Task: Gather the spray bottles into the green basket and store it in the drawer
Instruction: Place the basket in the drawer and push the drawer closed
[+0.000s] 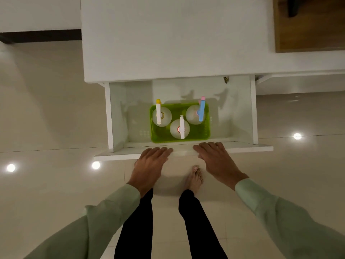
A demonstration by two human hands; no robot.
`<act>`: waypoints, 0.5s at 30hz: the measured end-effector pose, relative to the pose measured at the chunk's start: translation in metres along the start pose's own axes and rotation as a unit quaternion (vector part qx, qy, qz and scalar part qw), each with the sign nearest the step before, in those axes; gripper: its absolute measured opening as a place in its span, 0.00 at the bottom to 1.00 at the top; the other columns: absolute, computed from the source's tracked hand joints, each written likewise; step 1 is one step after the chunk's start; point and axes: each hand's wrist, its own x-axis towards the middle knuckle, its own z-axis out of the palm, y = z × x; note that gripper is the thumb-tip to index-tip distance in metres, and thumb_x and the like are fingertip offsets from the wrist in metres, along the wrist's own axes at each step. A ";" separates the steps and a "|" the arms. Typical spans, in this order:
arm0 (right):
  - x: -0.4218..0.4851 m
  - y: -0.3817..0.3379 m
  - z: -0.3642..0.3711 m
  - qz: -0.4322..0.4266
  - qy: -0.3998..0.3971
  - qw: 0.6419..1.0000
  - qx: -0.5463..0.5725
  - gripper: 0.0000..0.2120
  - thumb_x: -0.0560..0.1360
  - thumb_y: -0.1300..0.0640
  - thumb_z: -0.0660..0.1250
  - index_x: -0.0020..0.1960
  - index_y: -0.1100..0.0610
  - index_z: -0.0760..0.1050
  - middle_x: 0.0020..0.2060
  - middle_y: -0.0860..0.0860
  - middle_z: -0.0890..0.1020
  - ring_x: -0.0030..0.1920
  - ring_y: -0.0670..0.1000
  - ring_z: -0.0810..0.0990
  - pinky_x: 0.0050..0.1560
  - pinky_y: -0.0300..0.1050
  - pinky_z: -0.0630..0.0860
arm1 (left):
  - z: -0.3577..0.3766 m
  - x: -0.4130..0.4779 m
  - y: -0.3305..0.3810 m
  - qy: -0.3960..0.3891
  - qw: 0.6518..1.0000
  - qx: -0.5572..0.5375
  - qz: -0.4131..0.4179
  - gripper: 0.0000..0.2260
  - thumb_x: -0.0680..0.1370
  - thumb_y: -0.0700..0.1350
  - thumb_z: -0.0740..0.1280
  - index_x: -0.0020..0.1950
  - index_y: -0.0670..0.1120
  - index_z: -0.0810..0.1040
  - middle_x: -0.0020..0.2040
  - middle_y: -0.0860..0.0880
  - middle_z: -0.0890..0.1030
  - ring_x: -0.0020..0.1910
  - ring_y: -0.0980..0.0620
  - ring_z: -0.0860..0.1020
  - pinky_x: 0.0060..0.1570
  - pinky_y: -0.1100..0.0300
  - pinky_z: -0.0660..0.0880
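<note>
The green basket (205,132) sits inside the open white drawer (254,113), near its front. Three clear spray bottles stand upright in the basket: one with a yellow-tipped white head (158,114) at the left, one with a white head (182,128) at the front middle, one with a blue and pink head (201,109) at the right. My left hand (149,165) lies flat on the drawer's front panel (112,156), fingers together. My right hand (217,161) lies flat on the same panel to the right, holding nothing.
The white cabinet top (177,38) spreads beyond the drawer. A wooden surface (309,25) lies at the top right. Glossy beige floor tiles (46,118) surround the cabinet. My bare foot (194,179) and dark trouser legs stand just in front of the drawer.
</note>
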 end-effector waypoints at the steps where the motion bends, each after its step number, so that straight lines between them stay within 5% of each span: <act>1: 0.001 0.002 0.000 -0.006 0.008 1.000 -0.022 0.15 0.81 0.59 0.59 0.66 0.55 0.75 0.54 0.51 0.81 0.53 0.57 0.79 0.54 0.54 0.72 | -0.002 0.003 -0.004 0.004 1.000 0.000 0.009 0.16 0.79 0.39 0.67 0.67 0.45 0.79 0.62 0.46 0.83 0.60 0.43 0.82 0.61 0.48 0.77; 4: 0.003 0.000 -0.001 0.001 0.032 0.998 -0.054 0.18 0.80 0.59 0.51 0.62 0.55 0.77 0.48 0.51 0.81 0.47 0.57 0.79 0.49 0.54 0.73 | -0.008 0.009 -0.013 0.017 0.999 0.006 0.045 0.16 0.77 0.37 0.71 0.64 0.45 0.82 0.57 0.45 0.85 0.53 0.43 0.85 0.53 0.49 0.81; 15: 0.046 0.015 -0.019 0.025 0.074 0.993 -0.088 0.13 0.78 0.63 0.66 0.62 0.55 0.77 0.49 0.52 0.82 0.48 0.57 0.80 0.45 0.54 0.73 | -0.020 0.050 -0.024 0.068 0.997 0.024 0.006 0.15 0.78 0.37 0.68 0.64 0.44 0.81 0.58 0.42 0.85 0.57 0.40 0.83 0.60 0.46 0.77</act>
